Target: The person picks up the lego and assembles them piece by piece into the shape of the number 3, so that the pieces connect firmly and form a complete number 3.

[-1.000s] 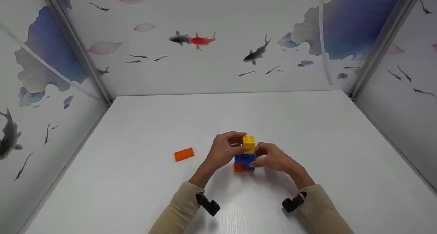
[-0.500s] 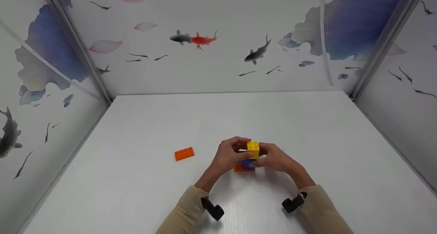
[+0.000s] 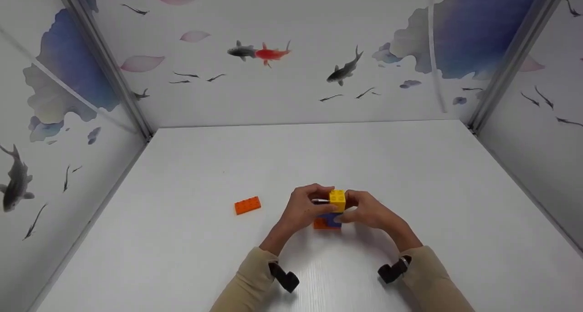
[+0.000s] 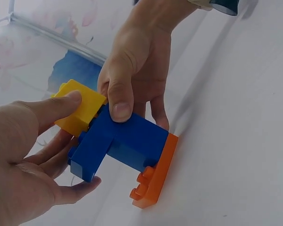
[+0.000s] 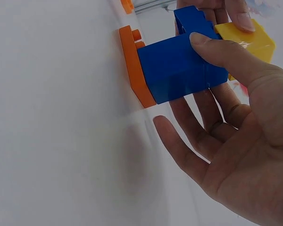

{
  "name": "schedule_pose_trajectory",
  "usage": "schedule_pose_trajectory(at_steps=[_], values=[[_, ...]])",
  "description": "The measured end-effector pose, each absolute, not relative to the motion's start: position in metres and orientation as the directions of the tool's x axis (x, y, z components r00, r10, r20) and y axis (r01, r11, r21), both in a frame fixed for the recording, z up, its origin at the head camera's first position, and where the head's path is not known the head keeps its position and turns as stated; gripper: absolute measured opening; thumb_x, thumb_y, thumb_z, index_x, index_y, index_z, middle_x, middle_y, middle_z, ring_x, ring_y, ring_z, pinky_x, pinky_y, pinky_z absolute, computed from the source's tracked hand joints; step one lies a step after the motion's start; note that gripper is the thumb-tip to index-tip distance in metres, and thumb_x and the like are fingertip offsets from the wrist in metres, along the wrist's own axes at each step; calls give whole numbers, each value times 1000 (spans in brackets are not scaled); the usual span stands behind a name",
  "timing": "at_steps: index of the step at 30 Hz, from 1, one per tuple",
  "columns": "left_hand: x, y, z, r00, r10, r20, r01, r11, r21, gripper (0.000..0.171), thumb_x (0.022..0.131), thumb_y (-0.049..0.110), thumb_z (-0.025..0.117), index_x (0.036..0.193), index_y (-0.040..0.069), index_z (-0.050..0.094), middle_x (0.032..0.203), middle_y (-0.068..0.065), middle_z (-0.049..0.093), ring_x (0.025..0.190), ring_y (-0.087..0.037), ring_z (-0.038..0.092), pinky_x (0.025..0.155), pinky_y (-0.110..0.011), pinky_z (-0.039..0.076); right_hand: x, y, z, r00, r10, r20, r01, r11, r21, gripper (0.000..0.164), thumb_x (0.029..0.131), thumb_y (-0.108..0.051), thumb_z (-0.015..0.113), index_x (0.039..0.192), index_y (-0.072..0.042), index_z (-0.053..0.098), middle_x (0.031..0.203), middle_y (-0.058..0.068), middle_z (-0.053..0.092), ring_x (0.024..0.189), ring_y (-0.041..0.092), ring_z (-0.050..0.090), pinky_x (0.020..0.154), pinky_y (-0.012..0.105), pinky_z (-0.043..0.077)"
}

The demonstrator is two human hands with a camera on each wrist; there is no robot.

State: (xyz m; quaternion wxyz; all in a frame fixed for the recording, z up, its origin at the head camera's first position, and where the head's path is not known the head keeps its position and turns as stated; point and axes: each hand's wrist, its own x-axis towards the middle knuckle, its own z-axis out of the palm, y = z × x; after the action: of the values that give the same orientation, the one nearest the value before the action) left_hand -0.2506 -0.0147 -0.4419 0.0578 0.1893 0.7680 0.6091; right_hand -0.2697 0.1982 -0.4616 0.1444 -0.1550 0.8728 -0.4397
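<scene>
My left hand [image 3: 303, 207] pinches a yellow toy brick [image 3: 337, 200] between thumb and fingers, at the top of a small stack. Blue bricks [image 4: 139, 136] form the middle of that stack, one of them jutting out toward the left hand. At the bottom is a flat orange brick [image 4: 155, 176], its bare studs showing beside the blue. My right hand [image 3: 366, 210] grips the blue part, thumb on one face and fingers behind. In the right wrist view the yellow brick [image 5: 259, 42] sits against the studded end of the blue bricks, partly behind the right thumb.
Another flat orange brick [image 3: 248, 205] lies on the white table [image 3: 191, 243], left of the hands. Printed walls with fish and petals enclose the table at the back [image 3: 282, 89] and both sides. Both forearms wear beige sleeves, with black wrist cameras [image 3: 394, 270].
My left hand has moved right and nearer with the yellow brick, which now covers more of the blue. The right hand keeps its hold in about the same place.
</scene>
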Motion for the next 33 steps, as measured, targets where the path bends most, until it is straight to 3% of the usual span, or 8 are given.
schedule_pose_trajectory(at_steps=[10,20,33], values=[[-254,-19,-445,-927,352,128,214,219,952,33,88,20,78,119,14,71,120,-5,71,109,-22,70,98,-34,57,-270,194,-463,-907,-405,-116,-141,552,-822,38,83,-25,80,116,-14,65,115,4,66,105,21,58,106,49,48],[-254,-16,-446,-898,383,216,351,328,877,27,89,26,77,110,12,69,131,-1,69,109,-17,68,102,-38,54,-270,198,-461,-911,-398,-108,-146,556,-818,35,83,-23,79,112,-11,64,115,7,66,106,23,58,106,50,48],[-249,-16,-446,-910,368,190,331,371,868,34,89,29,76,118,16,65,119,0,71,106,-14,67,98,-30,55,-269,197,-465,-909,-405,-100,-152,543,-826,36,82,-24,80,112,-13,62,117,5,65,108,23,57,109,53,46]])
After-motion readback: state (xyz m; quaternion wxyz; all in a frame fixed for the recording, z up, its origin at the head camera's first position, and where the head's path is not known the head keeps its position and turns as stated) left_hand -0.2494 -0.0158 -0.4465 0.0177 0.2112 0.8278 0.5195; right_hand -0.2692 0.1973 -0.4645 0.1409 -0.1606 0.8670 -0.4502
